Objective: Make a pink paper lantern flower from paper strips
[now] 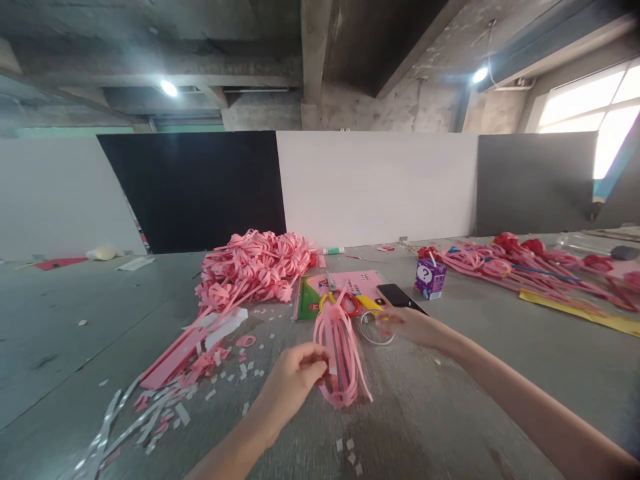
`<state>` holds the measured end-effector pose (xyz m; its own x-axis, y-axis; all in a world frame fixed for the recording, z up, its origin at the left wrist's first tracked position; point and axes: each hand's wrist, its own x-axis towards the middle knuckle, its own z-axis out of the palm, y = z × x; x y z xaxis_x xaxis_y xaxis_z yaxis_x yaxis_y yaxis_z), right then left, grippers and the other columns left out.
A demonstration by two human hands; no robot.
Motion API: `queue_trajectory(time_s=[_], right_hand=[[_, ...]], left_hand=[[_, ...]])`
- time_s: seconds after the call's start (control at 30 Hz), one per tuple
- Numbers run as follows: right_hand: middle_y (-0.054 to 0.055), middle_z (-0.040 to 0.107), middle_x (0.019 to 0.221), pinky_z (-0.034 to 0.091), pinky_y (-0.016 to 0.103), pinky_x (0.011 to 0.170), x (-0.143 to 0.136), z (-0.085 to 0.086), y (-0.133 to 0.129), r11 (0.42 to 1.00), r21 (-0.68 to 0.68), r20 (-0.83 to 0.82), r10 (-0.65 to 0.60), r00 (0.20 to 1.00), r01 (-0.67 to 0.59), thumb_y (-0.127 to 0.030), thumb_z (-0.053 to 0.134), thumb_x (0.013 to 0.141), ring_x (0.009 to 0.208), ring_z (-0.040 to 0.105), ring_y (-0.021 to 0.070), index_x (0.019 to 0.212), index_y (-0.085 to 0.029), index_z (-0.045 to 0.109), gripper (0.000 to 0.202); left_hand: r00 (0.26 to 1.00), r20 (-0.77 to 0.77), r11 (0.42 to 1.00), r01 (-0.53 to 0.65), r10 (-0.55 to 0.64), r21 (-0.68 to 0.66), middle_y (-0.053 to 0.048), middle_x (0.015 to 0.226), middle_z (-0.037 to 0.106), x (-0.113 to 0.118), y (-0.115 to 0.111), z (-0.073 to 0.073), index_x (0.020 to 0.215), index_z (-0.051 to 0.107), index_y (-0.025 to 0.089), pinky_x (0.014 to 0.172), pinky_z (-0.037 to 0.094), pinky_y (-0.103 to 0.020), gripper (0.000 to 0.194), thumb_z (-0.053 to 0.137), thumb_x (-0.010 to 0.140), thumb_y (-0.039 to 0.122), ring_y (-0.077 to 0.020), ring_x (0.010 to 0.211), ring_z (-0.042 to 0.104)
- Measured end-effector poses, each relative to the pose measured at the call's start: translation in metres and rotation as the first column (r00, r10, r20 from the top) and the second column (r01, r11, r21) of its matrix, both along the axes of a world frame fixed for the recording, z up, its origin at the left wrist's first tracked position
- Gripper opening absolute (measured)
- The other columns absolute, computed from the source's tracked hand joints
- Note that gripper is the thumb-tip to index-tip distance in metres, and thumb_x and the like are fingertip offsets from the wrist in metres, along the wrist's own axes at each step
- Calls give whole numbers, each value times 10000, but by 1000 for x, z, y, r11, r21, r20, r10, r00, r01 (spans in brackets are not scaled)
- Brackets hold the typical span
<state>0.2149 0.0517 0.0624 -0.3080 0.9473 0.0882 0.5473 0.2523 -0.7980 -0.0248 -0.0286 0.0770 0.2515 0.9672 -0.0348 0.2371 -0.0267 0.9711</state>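
My left hand (305, 370) is closed on the left side of a loose bundle of pink paper strips (343, 353) curved into a lantern-like shape. To the right, my right hand (397, 321) has its fingertips at the upper right edge of a roll of clear tape (376, 328); motion blurs them, and whether they grip it is unclear. Scissors with yellow and red handles (350, 303) lie just beyond the bundle, partly behind it, on a pink and green packet (307, 298).
A large heap of pink paper flowers (255, 267) stands at the back left. Beyond my right hand are a black phone (397, 295) and a purple box (429, 279). Pink strips and red flowers (505, 263) lie at right; paper scraps (183, 413) litter the left.
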Motion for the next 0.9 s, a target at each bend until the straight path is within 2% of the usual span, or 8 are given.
queue_trajectory(time_s=[0.07, 0.13, 0.27, 0.4, 0.5, 0.63, 0.77, 0.9], right_hand=[[40, 627, 756, 394, 222, 569, -11, 0, 23, 996, -76, -146, 31, 989, -42, -351, 501, 747, 650, 563, 135, 865, -173, 601, 236], [81, 625, 783, 416, 243, 584, -26, -3, 47, 984, -147, -283, 52, 958, -97, -408, 398, 802, 668, 579, 144, 953, -136, 557, 350], [82, 625, 758, 447, 282, 615, -51, -15, 83, 961, -215, -497, 47, 867, -175, -397, 407, 803, 669, 594, 154, 972, -144, 522, 326], [71, 623, 831, 448, 285, 699, -63, -27, 98, 966, -184, -667, 13, 745, -181, -344, 400, 808, 771, 594, 152, 863, -187, 538, 216], [59, 613, 901, 413, 272, 790, -62, -29, 94, 981, -116, -767, 10, 641, -153, -311, 362, 823, 930, 551, 149, 756, -194, 533, 217], [58, 623, 837, 374, 279, 817, -49, -18, 73, 986, -32, -831, 65, 552, -164, -373, 314, 845, 1027, 498, 169, 559, -184, 461, 373], [68, 642, 733, 371, 302, 757, -33, -6, 50, 973, -5, -821, 127, 557, -230, -452, 255, 847, 930, 539, 180, 405, -170, 377, 539], [107, 646, 697, 359, 329, 699, -17, -4, 33, 953, -8, -758, 191, 624, -302, -515, 150, 829, 851, 551, 188, 314, -141, 390, 680]], left_hand=[[1000, -2, 1000, 24, -24, -19, -16, 754, 612, 0, -2, 1, 775, 596, 162, 672, 413, -258, 149, 461, 714, 182, -148, 713, 588], [999, -9, 999, 34, -34, -27, -15, 758, 616, 0, -3, 1, 782, 598, 159, 669, 407, -252, 157, 461, 705, 162, -142, 710, 581], [999, -20, 998, 35, -36, -45, -14, 750, 623, 0, -4, 0, 814, 608, 156, 679, 409, -258, 180, 468, 702, 164, -143, 706, 579], [999, -31, 996, 30, -33, -88, -15, 720, 629, 0, -2, 0, 796, 617, 156, 684, 419, -270, 168, 480, 706, 191, -150, 697, 581], [999, -29, 993, 27, -30, -114, -18, 692, 633, 0, -1, 0, 797, 625, 148, 670, 421, -268, 173, 491, 696, 191, -148, 678, 582], [999, -21, 993, 28, -30, -111, -18, 661, 634, 1, -1, 0, 785, 630, 148, 656, 421, -270, 174, 494, 688, 199, -149, 661, 581], [999, -18, 993, 36, -38, -112, -23, 655, 635, 2, -1, -2, 765, 629, 143, 664, 422, -277, 169, 494, 685, 207, -153, 667, 583], [998, -6, 991, 59, -60, -121, -34, 670, 628, -1, 0, -6, 784, 622, 129, 664, 429, -283, 178, 490, 693, 207, -158, 676, 586]])
